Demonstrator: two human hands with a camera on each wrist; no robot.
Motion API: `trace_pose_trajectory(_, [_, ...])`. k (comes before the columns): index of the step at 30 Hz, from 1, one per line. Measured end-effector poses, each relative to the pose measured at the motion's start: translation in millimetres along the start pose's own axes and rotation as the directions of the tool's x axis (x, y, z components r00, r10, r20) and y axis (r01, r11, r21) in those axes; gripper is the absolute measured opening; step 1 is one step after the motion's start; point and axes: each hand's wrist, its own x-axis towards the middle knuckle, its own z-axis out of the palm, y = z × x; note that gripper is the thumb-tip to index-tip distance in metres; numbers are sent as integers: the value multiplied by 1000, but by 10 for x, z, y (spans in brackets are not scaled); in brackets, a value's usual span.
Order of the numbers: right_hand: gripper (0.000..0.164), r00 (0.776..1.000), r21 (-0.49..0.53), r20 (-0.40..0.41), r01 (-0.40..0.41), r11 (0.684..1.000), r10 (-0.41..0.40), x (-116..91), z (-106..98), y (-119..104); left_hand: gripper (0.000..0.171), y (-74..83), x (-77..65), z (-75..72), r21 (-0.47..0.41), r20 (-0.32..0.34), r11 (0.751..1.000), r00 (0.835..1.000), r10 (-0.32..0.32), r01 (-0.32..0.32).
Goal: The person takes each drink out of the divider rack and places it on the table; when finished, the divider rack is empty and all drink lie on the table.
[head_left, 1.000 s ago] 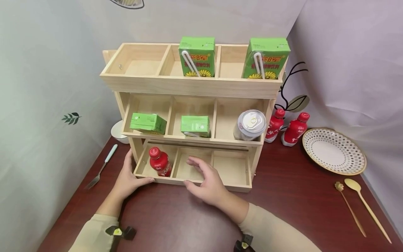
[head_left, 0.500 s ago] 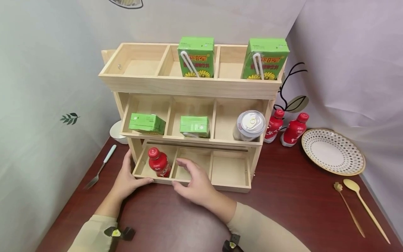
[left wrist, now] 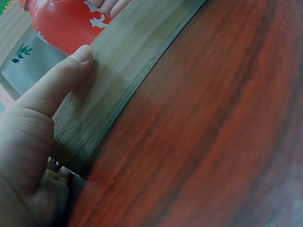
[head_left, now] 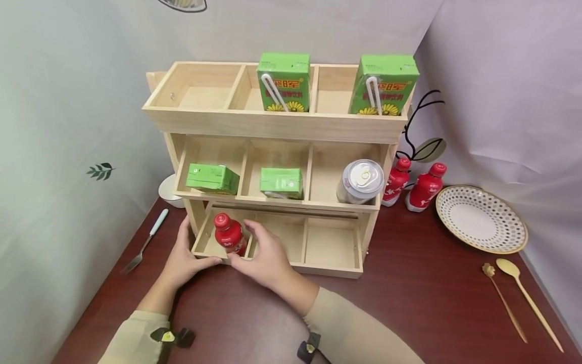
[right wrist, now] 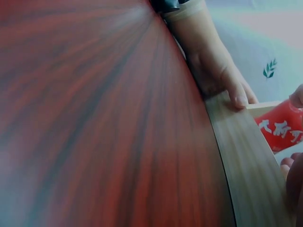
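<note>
My left hand (head_left: 184, 258) holds the lower left corner of a three-tier wooden rack (head_left: 273, 124), thumb along the front board and fingers at the side. In the rack's bottom left compartment stands a red bottle (head_left: 229, 235) with a red cap. My right hand (head_left: 268, 255) is at that bottle's right side, thumb in front of its base and fingers spread in a C shape beside it. The left wrist view shows the left thumb (left wrist: 61, 78) on the board, with the red bottle (left wrist: 71, 23) behind. In the right wrist view, right-hand fingertips (right wrist: 297, 97) overlap the bottle (right wrist: 283, 125).
Green drink cartons (head_left: 284, 83) and a silver can (head_left: 361, 181) occupy the upper tiers. Right of the rack are two red bottles (head_left: 425, 187), a dotted plate (head_left: 482, 217) and two gold spoons (head_left: 529, 298). A fork (head_left: 147, 240) and white bowl (head_left: 170, 192) lie left.
My right hand has moved left from the middle bottom compartment to the red bottle. The left hand stays on the rack's corner, and the bottle has not moved.
</note>
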Motion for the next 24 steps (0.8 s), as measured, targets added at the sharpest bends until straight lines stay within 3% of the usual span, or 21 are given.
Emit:
trace_pose_trajectory(7, [75, 998, -61, 6, -56, 997, 57, 61, 129, -35, 126, -15, -16, 9, -7, 2, 1000, 1000, -8, 8])
trace_pose_trajectory(16, [72, 1000, -79, 9, -11, 997, 12, 74, 138, -2, 128, 5, -16, 6, -11, 1, 1000, 1000, -23, 23])
trace_pose_trajectory(24, [69, 999, -109, 40, -25, 994, 29, 88, 127, -15, 128, 27, -8, -1, -3, -5, 1000, 1000, -22, 22])
